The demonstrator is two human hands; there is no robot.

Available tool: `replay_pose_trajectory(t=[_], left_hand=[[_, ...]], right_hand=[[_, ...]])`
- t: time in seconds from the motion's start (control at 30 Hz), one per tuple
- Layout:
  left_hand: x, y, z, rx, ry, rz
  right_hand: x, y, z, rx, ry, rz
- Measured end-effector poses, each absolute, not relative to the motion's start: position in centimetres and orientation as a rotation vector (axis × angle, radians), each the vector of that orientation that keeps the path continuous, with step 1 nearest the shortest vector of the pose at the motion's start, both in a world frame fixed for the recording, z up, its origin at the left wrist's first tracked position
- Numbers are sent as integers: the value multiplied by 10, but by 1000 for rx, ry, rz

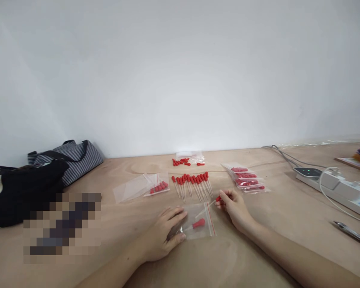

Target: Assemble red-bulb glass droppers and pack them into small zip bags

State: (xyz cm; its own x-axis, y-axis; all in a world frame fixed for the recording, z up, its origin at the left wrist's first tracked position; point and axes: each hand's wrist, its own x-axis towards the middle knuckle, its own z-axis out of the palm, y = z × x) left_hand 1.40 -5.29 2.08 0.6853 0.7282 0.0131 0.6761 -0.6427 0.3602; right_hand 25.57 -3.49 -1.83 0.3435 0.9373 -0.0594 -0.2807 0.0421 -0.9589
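A clear zip bag (200,233) lies flat in front of me, its mouth with the red stripe on the right. One dropper with a red bulb (199,223) is inside it. My left hand (165,232) grips the bag's left end, thumb at the lower edge and fingers at the upper. Between thumb and fingers, my right hand (232,206) pinches another dropper (218,198) by its red bulb. That dropper's thin clear stem points left, into or over the bag's mouth; I cannot tell which. Beyond the bag lies a row of loose red-bulbed droppers (193,180).
Filled zip bags (247,180) overlap at the right; more bags (157,188) lie left. Loose red bulbs (180,161) sit near the wall beside a clear bag. A power strip (345,194) with cables and a pen (352,233) are right. Fabric bags (24,192) stand left.
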Motion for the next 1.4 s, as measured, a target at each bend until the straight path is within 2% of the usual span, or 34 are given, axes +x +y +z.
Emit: replay_pose_trajectory(t=[0.13,0.3,0.43,0.63,0.83,1.07,1.13,1.3,1.4], left_hand=[[16,-54,22,2572,1130,219],[17,-55,21,2566,1127,271],[16,-54,20,2567,1094,307],[18,-53,22,2596,1114,243],[17,-53,21,2595,1091,229],[17,-54,24,2576,1076,216],[17,-54,24,2573,1076,226],[15,-53,22,2552,1108,241],[14,-52,23,2579,1096,301]], right_hand=[[249,-47,-15,-1068,-823,1321],[251,-49,-13,-1051,-1217,1503],[250,-46,-13,-1105,-1453,1481],[242,-45,-15,-1259,-1406,1271],[242,-48,-21,-1211,-1559,1109],[246,-50,-18,-1103,-1566,1338],[253,-42,-14,-1127,-1561,1249],[280,5,-9,-1499,-1415,619],[287,41,-10,-1589,-1357,560]])
